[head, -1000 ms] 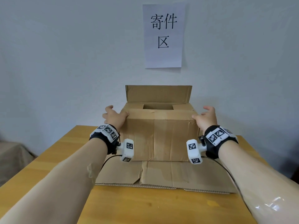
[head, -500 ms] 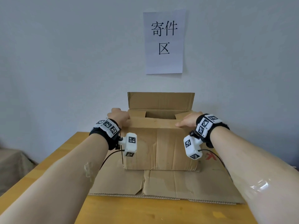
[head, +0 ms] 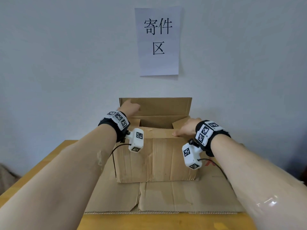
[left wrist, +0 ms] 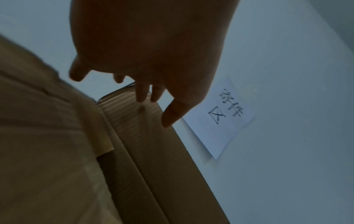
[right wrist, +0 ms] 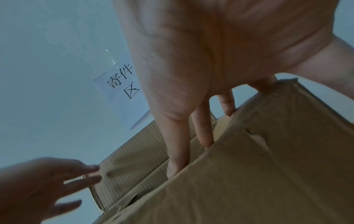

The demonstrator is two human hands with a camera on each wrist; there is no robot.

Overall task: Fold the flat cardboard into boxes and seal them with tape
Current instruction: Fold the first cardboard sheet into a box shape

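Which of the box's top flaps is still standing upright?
The far flap, against the wall below the paper sign. The left hand reaches to it; the near and side flaps are folded inward.

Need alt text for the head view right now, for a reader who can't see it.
A left hand reaches for the upright back flap of an open cardboard box while the right hand presses the near flap down. The box stands on flat cardboard on a wooden table.

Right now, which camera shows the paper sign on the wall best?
The head view: the paper sign faces it straight and whole. The left wrist view shows it tilted and dim; in the right wrist view the right hand covers part of it.
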